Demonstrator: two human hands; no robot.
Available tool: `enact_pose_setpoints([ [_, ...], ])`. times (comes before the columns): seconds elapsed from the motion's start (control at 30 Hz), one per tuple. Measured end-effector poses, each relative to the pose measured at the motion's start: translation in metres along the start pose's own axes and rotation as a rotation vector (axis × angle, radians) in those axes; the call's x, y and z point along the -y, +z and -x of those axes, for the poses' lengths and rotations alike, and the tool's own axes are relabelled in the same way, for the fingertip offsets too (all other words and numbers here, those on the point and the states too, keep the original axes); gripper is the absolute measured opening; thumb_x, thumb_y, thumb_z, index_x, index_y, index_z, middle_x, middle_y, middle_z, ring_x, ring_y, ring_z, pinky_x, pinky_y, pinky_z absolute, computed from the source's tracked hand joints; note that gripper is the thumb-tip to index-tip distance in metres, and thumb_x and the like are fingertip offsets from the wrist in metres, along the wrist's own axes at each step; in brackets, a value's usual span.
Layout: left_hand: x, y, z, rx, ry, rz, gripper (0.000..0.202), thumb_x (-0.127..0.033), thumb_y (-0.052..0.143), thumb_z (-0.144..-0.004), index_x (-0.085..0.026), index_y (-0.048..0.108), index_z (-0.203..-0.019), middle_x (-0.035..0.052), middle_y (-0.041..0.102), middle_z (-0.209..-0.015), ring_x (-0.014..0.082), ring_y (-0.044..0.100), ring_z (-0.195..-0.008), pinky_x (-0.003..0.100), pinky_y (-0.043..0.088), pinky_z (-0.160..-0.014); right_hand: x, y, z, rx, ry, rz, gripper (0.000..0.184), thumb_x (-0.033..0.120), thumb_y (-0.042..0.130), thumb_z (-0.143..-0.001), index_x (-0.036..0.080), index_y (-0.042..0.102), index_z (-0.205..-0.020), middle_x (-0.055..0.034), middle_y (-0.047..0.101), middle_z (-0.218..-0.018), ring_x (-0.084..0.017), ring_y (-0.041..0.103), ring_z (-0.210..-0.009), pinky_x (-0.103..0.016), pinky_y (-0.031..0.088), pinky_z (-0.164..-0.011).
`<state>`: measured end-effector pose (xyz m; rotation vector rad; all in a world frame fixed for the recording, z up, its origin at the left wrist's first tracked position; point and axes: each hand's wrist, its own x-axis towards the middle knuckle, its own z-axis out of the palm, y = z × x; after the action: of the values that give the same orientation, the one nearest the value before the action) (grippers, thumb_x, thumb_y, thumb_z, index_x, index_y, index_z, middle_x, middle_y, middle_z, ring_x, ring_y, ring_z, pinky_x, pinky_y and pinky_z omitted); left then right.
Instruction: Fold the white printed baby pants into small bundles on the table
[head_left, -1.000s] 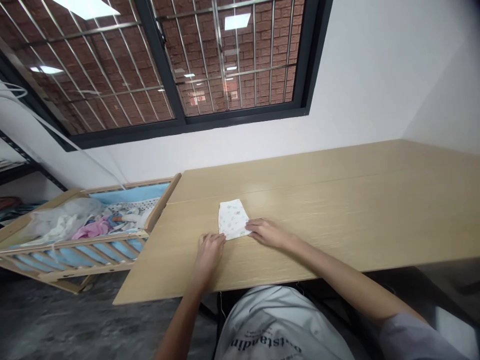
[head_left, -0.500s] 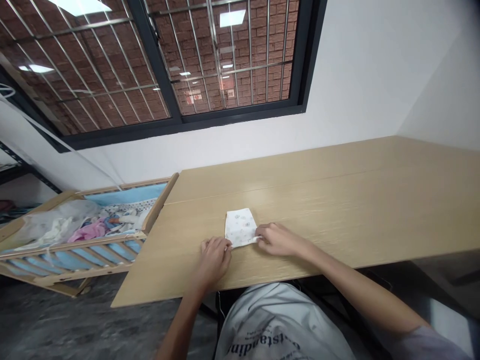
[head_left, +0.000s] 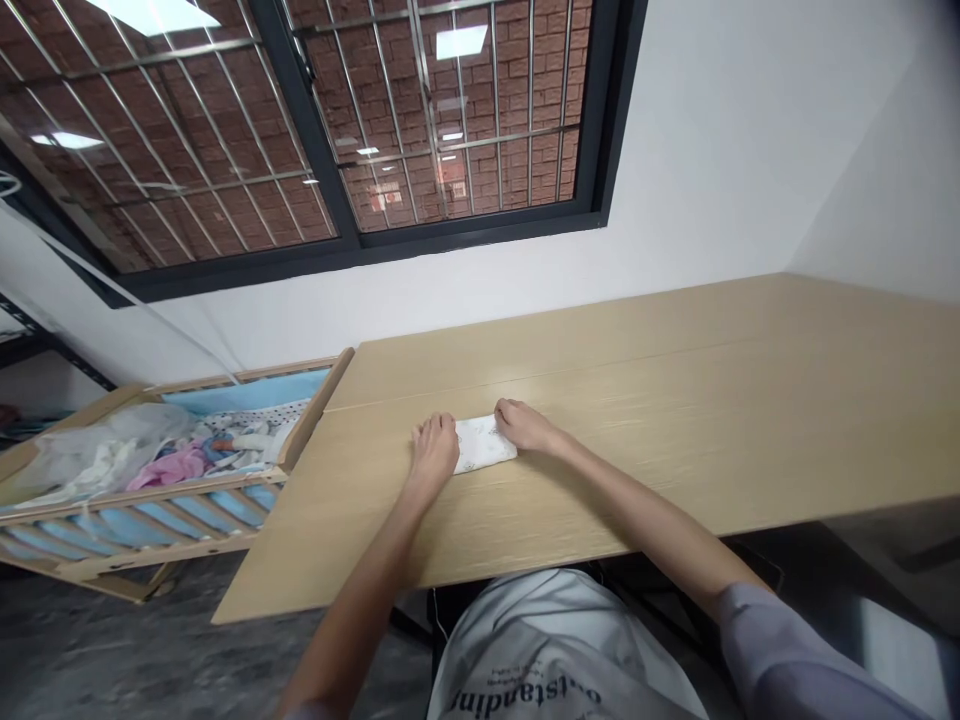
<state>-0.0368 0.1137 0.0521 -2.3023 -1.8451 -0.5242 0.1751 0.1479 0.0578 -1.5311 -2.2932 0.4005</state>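
The cloth, white with a small print, lies on the table between the two hands. Half a second ago it was a taller piece, with both hands at its near edge; now it is a low strip and the hands are up by its far corners. That reads as the near part having been folded over, away from the person, though its layers cannot be made out.

The left hand covers the left end, its fingers curled close and seeming to hold the cloth, the thumb hidden. The right hand pinches the far right corner, its fingers drawn narrow.

Past the table's left end stands a wooden crib with a blue lining. In it lie a clear plastic bag, with whitish stuff in or under it, a pink cloth and a jumble of white and blue pieces, too small to tell apart
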Motion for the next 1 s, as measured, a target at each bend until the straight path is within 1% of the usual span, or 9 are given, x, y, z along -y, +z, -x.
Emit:
enact_pose_setpoints([
  [0.17, 0.006, 0.027, -0.005, -0.017, -0.04, -0.012, 0.028, -0.019, 0.035, -0.101, -0.015, 0.063, -0.103, 0.016, 0.067, -0.106, 0.0291, 0.062, -0.102, 0.044, 0.041, -0.09, -0.015, 0.042, -0.007, -0.099, 0.047, -0.046, 0.029, 0.028, 0.033, -0.105, 0.012, 0.052, -0.119, -0.0194, 0.068, -0.112, -0.024, 0.064, -0.099, -0.03, 0.042, -0.08],
  [0.3, 0.011, 0.027, -0.006, -0.065, -0.033, 0.035, 0.029, -0.021, 0.037, -0.101, -0.016, 0.065, -0.106, 0.0168, 0.068, -0.104, 0.03, 0.062, -0.104, 0.046, 0.043, -0.092, -0.019, 0.048, -0.008, -0.166, 0.051, -0.114, 0.031, 0.03, 0.035, -0.104, 0.012, 0.051, -0.125, -0.017, 0.068, -0.111, -0.024, 0.064, -0.101, -0.032, 0.046, -0.085],
  [0.37, 0.011, 0.025, -0.005, -0.115, -0.025, 0.067, 0.032, -0.025, 0.037, -0.101, -0.015, 0.061, -0.12, 0.0189, 0.066, -0.117, 0.0306, 0.059, -0.115, 0.048, 0.043, -0.097, -0.016, 0.045, -0.004, -0.275, 0.034, -0.09, 0.036, 0.031, 0.036, -0.103, 0.011, 0.051, -0.13, -0.0192, 0.064, -0.12, -0.026, 0.061, -0.11, -0.036, 0.046, -0.094],
  [0.47, 0.006, 0.023, 0.001, -0.173, 0.05, 0.127, 0.05, -0.036, 0.034, -0.103, -0.013, 0.039, -0.146, 0.0197, 0.049, -0.148, 0.0279, 0.043, -0.139, 0.046, 0.037, -0.112, -0.005, 0.04, 0.005, -0.404, -0.114, -0.026, 0.044, 0.029, 0.031, -0.104, 0.01, 0.05, -0.138, -0.0222, 0.055, -0.134, -0.029, 0.053, -0.124, -0.044, 0.04, -0.107],
  [0.53, -0.001, 0.025, 0.007, -0.162, 0.165, 0.204, 0.059, -0.041, 0.031, -0.103, -0.012, 0.025, -0.154, 0.0182, 0.035, -0.16, 0.0252, 0.029, -0.15, 0.044, 0.03, -0.119, 0.003, 0.04, 0.012, -0.364, -0.25, 0.0, 0.049, 0.029, 0.029, -0.103, 0.008, 0.047, -0.143, -0.0227, 0.051, -0.142, -0.031, 0.046, -0.133, -0.047, 0.035, -0.114],
  [0.6, -0.007, 0.031, 0.013, -0.105, 0.265, 0.276, 0.066, -0.046, 0.028, -0.103, -0.01, 0.018, -0.157, 0.0184, 0.025, -0.165, 0.0254, 0.017, -0.155, 0.046, 0.024, -0.123, 0.009, 0.044, 0.016, -0.263, -0.361, 0.038, 0.054, 0.031, 0.032, -0.102, 0.004, 0.041, -0.149, -0.0239, 0.044, -0.151, -0.032, 0.037, -0.142, -0.048, 0.028, -0.119],
  [0.7, -0.015, 0.041, 0.019, 0.03, 0.288, 0.294, 0.075, -0.053, 0.025, -0.102, -0.005, 0.014, -0.158, 0.0209, 0.017, -0.167, 0.0276, 0.007, -0.156, 0.048, 0.017, -0.126, 0.012, 0.055, 0.017, -0.129, -0.438, 0.115, 0.065, 0.033, 0.039, -0.099, 0.001, 0.032, -0.155, -0.025, 0.034, -0.158, -0.033, 0.03, -0.148, -0.049, 0.02, -0.123],
  [0.83, -0.012, 0.05, 0.021, 0.149, 0.212, 0.245, 0.078, -0.058, 0.018, -0.102, -0.004, 0.015, -0.158, 0.0222, 0.018, -0.166, 0.0289, 0.008, -0.156, 0.051, 0.013, -0.126, 0.007, 0.064, 0.016, -0.069, -0.385, 0.146, 0.067, 0.037, 0.037, -0.099, 0.003, 0.031, -0.156, -0.0226, 0.032, -0.161, -0.033, 0.027, -0.15, -0.048, 0.017, -0.124],
  [1.0, 0.0, 0.052, 0.022, 0.179, 0.139, 0.2, 0.081, -0.062, 0.018, -0.1, -0.006, 0.017, -0.158, 0.022, 0.013, -0.167, 0.0293, 0.007, -0.156, 0.049, 0.012, -0.126, -0.003, 0.061, 0.016, -0.03, -0.261, 0.101, 0.072, 0.048, 0.025, -0.103, 0.0, 0.03, -0.156, -0.0231, 0.026, -0.162, -0.032, 0.021, -0.153, -0.046, 0.017, -0.125],
])
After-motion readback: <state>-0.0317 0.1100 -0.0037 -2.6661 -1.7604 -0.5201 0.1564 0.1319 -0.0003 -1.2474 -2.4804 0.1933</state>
